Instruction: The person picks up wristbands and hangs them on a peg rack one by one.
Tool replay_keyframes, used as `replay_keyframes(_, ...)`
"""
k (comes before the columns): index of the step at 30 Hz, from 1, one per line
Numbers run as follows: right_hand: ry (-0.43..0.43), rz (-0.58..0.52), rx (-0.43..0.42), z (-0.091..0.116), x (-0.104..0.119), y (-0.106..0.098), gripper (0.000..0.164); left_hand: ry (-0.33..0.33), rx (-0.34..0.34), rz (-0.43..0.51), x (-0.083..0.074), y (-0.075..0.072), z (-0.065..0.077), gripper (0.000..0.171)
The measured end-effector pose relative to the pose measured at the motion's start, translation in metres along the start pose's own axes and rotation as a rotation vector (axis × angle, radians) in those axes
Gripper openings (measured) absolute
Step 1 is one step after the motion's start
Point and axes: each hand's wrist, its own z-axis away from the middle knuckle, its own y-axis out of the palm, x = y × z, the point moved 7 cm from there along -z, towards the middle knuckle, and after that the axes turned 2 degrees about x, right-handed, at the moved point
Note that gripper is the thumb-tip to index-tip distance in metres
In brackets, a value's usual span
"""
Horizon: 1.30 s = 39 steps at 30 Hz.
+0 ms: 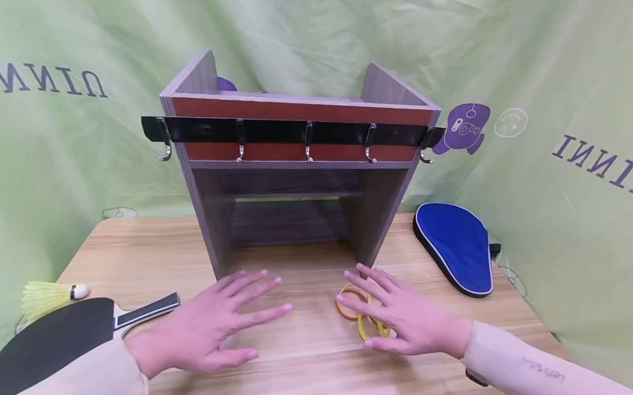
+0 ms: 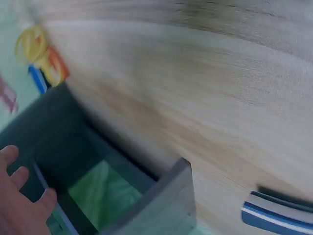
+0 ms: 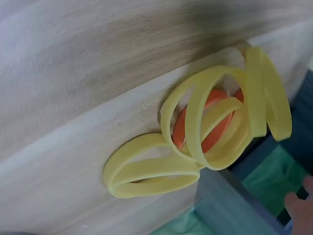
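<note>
Fingers spread, my left hand (image 1: 211, 326) hovers over the left part of the table and holds nothing. The handle of a table tennis paddle (image 1: 54, 337) with a black face lies just left of it. My right hand (image 1: 404, 313) is also spread and holds nothing. Beneath it in the head view, partly hidden, are several yellow and orange rubber rings (image 3: 210, 117), heaped loosely on the wood in the right wrist view. Beyond both hands stands a grey wood-grain shelf (image 1: 207, 207), its red front board carrying a black rail (image 1: 277, 129) with several metal hooks.
A yellow shuttlecock (image 1: 50, 295) lies at the table's left edge, behind the paddle. On the right rests a blue paddle case (image 1: 454, 248) with black sides. Green printed cloth (image 1: 553, 67) hangs behind and around the wooden table (image 1: 301, 361).
</note>
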Motion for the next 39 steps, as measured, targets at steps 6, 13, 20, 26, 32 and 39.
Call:
replay_keyframes(6,0.17,-0.21,-0.014,0.004,-0.02,-0.004,0.066,-0.172,-0.115,0.139,0.025,-0.021,0.013,0.064)
replay_keyframes(13,0.329,-0.509,0.002,0.004,-0.037,-0.002,0.029,-0.427,-0.28,0.233,0.055,-0.024,0.041,0.039)
replay_keyframes(20,0.504,-0.678,0.096,0.002,-0.046,0.008,0.02,-0.72,-0.439,0.435,0.081,-0.013,0.061,0.019)
replay_keyframes(26,0.567,-0.735,0.14,0.01,-0.044,0.013,0.018,-0.889,-0.36,0.597,0.092,0.013,0.061,0.04)
replay_keyframes(32,0.535,-0.751,0.122,0.011,-0.042,0.015,0.008,-0.913,-0.294,0.692,0.099,0.029,0.054,0.066)
replay_keyframes(39,0.517,-0.794,0.139,0.011,-0.043,0.015,0.005,-0.976,-0.24,0.835,0.104,0.046,0.051,0.062)
